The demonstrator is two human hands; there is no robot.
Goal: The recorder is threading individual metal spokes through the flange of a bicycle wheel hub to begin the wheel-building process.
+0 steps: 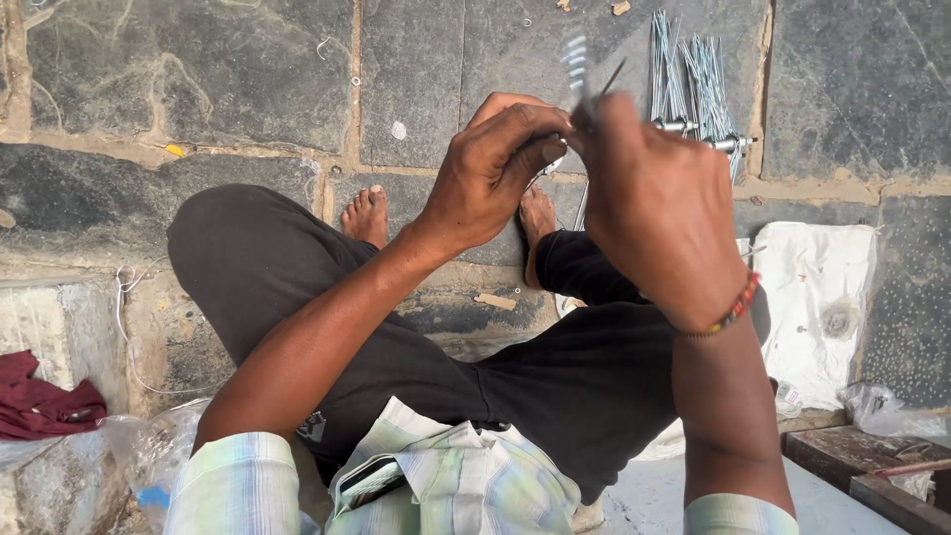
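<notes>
Two hands meet at chest height above our crossed legs. Our left hand (495, 168) closes its fingers around the near end of a thin metal rod (578, 74), thumb pressed against a small shiny fitting. Our right hand (649, 193) pinches the same rod from the other side, fingers shut on it; motion blur hides the exact contact. We judge the two-handed pinch steadies the rod so that a small part can be worked along it, and that holding it upright keeps its length clear of our knees.

Landmark: the bundle of rods (693, 84) lying on the stone floor (248, 79). The held rod rises just left of that bundle, well above the floor. The bundle's ends lie together, roughly parallel, probably so that one piece can be taken at a time.

Packaging: a white cloth or sack (822, 297), flat and crumpled, lies below and right of the bundle; no label can be made out on it. Clear plastic bags (882, 406) sit further below, contents unclear. A dark red cloth (40, 401) lies far to the lower left of the bundle. No signs visible.
</notes>
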